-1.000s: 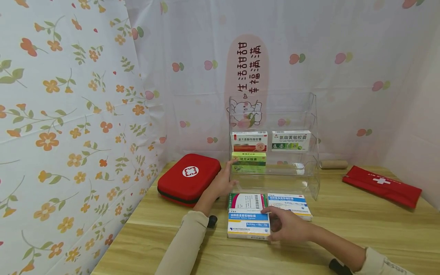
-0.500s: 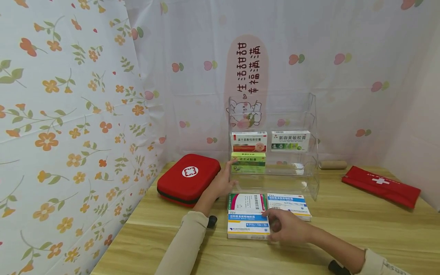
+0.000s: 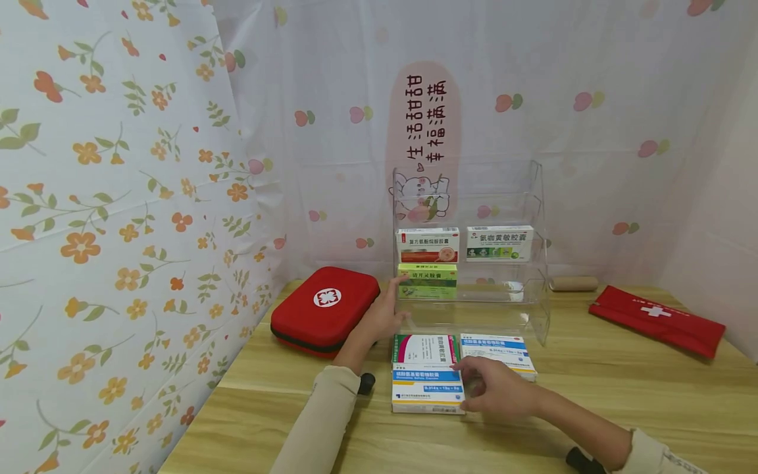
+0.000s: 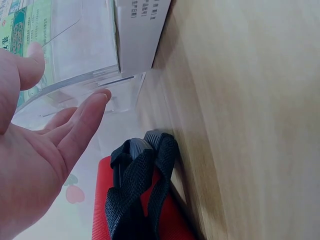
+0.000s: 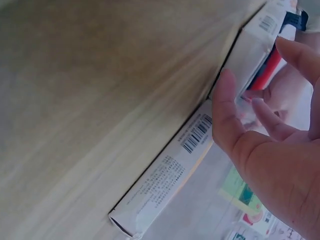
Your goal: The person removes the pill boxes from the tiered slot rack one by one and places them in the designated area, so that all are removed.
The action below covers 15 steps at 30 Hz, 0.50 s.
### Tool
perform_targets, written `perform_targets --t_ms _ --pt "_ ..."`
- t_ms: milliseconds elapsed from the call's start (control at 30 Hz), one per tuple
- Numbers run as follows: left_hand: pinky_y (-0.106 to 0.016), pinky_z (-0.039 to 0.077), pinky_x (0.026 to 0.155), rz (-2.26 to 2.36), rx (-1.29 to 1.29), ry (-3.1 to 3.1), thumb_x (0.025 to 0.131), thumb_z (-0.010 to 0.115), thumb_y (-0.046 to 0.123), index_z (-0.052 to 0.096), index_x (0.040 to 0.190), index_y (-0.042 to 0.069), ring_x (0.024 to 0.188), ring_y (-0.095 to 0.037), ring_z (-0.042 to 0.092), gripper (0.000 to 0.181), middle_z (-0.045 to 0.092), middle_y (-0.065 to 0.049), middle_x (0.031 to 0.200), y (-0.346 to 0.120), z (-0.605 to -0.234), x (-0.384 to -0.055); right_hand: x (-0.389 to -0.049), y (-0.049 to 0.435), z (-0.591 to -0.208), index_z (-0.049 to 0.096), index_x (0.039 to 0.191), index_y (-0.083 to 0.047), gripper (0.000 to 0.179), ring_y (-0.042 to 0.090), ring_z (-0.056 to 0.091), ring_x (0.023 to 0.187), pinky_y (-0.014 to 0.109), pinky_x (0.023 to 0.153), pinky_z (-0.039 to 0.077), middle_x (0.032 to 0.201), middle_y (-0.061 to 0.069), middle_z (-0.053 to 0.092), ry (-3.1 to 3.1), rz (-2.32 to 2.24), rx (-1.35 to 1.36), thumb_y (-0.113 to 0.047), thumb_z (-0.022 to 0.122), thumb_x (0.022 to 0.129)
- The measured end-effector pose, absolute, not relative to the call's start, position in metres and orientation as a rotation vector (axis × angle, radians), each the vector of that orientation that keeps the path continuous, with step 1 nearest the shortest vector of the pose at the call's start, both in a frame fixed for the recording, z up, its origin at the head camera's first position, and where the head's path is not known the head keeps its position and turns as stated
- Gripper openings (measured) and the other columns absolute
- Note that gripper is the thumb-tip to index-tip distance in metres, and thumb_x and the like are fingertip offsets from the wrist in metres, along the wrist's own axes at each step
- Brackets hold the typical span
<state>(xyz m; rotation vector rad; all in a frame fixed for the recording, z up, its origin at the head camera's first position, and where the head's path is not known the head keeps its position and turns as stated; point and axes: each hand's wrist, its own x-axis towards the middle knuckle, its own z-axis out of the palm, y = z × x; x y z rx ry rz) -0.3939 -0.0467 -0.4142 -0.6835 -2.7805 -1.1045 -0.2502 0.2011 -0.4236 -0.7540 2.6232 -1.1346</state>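
Observation:
In the head view my left hand (image 3: 381, 319) reaches forward, its index fingertip by the left end of a green medicine box (image 3: 428, 282) in the clear acrylic rack (image 3: 491, 313). The left wrist view shows that hand's fingers (image 4: 87, 122) extended along the rack's side, gripping nothing. My right hand (image 3: 500, 388) holds the right end of a blue-and-white medicine box (image 3: 428, 390), index finger at the far corner and thumb at the near one. This box lies flat on the table. Behind it lie a green-and-white box (image 3: 424, 347) and another blue-and-white box (image 3: 497, 354).
Two more medicine boxes, one red-and-white (image 3: 428, 245) and one green-and-white (image 3: 499, 243), stand on a higher rack shelf. A red first-aid case (image 3: 326, 309) sits left of the rack. A red pouch (image 3: 656, 321) and brown roll (image 3: 573, 284) lie to the right.
The front blue-and-white box has settled lower, its far edge dropping and uncovering more of the green-and-white box. The right hand has shifted slightly at its corner; the left hand stays put.

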Motion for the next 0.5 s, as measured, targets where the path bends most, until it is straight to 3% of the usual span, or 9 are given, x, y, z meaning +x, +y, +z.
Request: perform_targets --t_ms 500 --pt "-0.053 0.047 0.098 -1.114 -0.679 -2.757 0.093 0.07 0.018 0.017 0.152 0.038 0.12 -0.029 0.051 0.082 0.041 -0.013 0.15 -0.048 -0.415 -0.394 -0.254 0.201 -0.412 0.056 0.128 0.002 0.055 0.019 0.068 0.079 0.025 0.07 0.055 0.118 0.022 0.061 2.637 -1.32 -0.726 -0.019 0.08 0.083"
